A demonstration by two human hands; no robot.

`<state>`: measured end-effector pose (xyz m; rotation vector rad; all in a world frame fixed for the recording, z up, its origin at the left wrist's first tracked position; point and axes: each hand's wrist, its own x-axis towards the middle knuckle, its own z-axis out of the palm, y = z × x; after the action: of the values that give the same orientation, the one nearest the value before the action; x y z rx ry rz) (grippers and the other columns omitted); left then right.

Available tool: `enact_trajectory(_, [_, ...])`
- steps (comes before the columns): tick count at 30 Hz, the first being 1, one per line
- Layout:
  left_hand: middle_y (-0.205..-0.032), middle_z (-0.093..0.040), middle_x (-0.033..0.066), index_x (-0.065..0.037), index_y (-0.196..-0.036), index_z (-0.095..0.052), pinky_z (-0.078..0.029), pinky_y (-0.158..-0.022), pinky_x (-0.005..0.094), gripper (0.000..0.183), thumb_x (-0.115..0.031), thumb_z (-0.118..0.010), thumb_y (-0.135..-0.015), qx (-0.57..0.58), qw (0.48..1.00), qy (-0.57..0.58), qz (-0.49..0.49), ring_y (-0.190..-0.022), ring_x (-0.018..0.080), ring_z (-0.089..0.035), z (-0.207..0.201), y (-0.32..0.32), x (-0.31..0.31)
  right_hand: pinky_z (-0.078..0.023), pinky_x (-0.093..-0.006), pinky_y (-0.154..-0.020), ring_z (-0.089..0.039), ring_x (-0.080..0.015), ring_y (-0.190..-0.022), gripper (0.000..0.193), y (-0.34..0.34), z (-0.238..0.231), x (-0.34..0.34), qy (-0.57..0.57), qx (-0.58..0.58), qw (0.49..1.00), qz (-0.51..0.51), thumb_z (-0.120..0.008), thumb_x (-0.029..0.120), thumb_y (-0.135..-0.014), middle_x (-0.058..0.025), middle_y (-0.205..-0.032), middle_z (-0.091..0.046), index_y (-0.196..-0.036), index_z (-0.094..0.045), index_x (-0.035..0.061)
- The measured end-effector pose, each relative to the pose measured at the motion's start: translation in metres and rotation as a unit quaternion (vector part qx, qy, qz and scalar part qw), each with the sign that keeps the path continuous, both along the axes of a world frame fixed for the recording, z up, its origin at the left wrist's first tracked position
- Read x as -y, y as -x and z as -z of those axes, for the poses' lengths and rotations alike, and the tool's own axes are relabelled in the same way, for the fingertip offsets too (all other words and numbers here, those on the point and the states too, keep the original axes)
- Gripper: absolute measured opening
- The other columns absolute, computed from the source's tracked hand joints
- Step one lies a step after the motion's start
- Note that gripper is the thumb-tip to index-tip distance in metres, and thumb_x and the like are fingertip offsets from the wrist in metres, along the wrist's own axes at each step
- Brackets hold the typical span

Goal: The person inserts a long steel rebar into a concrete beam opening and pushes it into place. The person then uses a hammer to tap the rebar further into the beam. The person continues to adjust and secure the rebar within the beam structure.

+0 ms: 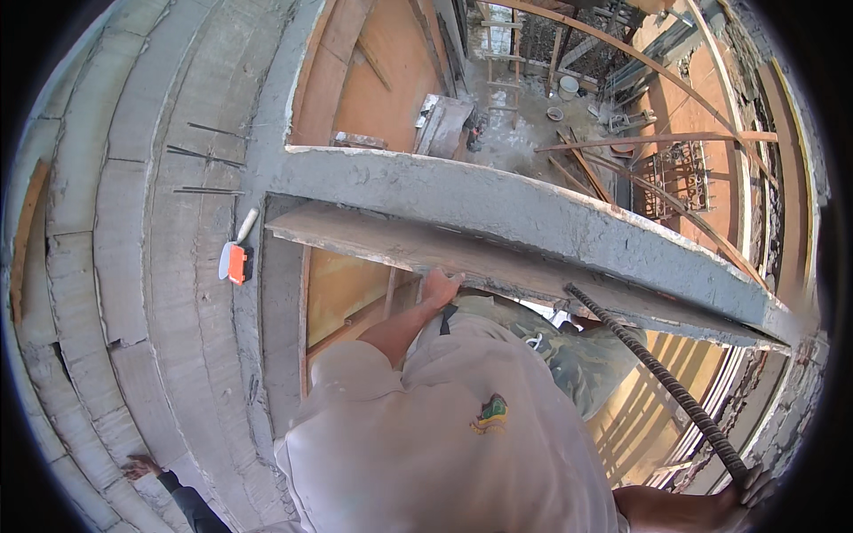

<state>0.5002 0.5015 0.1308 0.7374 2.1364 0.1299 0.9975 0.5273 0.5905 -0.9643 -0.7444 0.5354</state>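
My left hand (441,286) is closed over the near edge of a long wooden plank (382,238). This plank runs along the near side of a grey, freshly smoothed-looking concrete beam (498,194), with a dark gap between them toward the right. At the lower right my right hand (752,492) grips the near end of a ribbed steel bar (662,377). The bar slants up to the left, and its far tip meets the plank right of my left hand. My torso hides part of the space below the plank.
A trowel (247,226) and an orange-and-dark box (237,264) lie on the concrete ledge at left. Thin steel rods (206,153) stick out nearby. Another person's hand (142,466) touches the block wall. Beyond the beam, a ladder (503,75) and buckets (569,86) stand far below.
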Motion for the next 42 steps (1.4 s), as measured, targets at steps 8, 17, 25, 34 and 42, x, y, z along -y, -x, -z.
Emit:
enact_trajectory(8, [-0.116,-0.063,0.0143,0.0,-0.117,-0.059,-0.048,-0.087,0.0362,0.057,-0.039,-0.075,-0.077,0.326,0.676,-0.216,-0.625,-0.104,0.0295,-0.061,0.158,0.109,0.051,-0.033,-0.0252,-0.058,-0.029,-0.0091,-0.057,0.042,0.086,0.169,-0.053,0.165,-0.112,0.979,-0.043,-0.052,0.038,-0.099,0.0037,-0.062,-0.024,-0.111,-0.051,-0.0014])
enact_trajectory(17, [-0.115,-0.06,0.0158,0.001,-0.122,-0.055,-0.05,-0.087,0.045,0.063,-0.029,-0.081,-0.073,0.226,0.664,-0.255,-0.666,-0.098,0.0298,-0.061,0.173,0.111,0.009,-0.042,-0.0292,-0.072,-0.041,-0.0122,-0.065,0.041,0.173,0.249,-0.004,0.225,-0.131,0.965,-0.037,-0.052,0.032,-0.1,0.0009,-0.064,-0.032,-0.117,-0.049,-0.0057])
enact_trajectory(25, [-0.121,-0.058,0.0135,-0.001,-0.126,-0.053,-0.048,-0.089,0.0449,0.07,-0.041,-0.078,-0.073,0.292,0.618,-0.284,-0.672,-0.102,0.0281,-0.058,0.178,0.118,0.02,-0.043,-0.0351,-0.083,-0.042,-0.0153,-0.07,0.034,0.193,0.244,0.043,0.175,-0.097,0.974,-0.11,-0.052,0.034,-0.1,0.0,-0.065,-0.033,-0.102,-0.053,-0.0002])
enact_trajectory(34, [-0.142,-0.045,0.0116,-0.015,-0.146,-0.035,-0.038,-0.103,0.0513,0.092,-0.078,-0.044,-0.08,0.386,0.494,-0.386,-0.676,-0.127,0.0324,-0.044,0.151,0.103,0.024,-0.04,-0.0327,-0.074,-0.035,-0.0123,-0.063,0.021,0.191,0.248,0.049,0.173,-0.078,0.972,-0.138,-0.054,0.022,-0.099,0.0008,-0.066,-0.033,-0.084,-0.046,0.0099])
enact_trajectory(42, [-0.142,-0.044,0.0145,0.0,-0.144,-0.035,-0.035,-0.109,0.0431,0.086,-0.064,-0.048,-0.089,0.036,0.775,-0.214,-0.593,-0.134,0.0328,-0.038,0.147,0.104,-0.006,-0.043,-0.0344,-0.074,-0.041,-0.0134,-0.064,0.017,0.203,0.239,0.008,0.163,-0.05,0.975,-0.145,-0.052,0.02,-0.1,-0.0006,-0.065,-0.038,-0.091,-0.051,0.005])
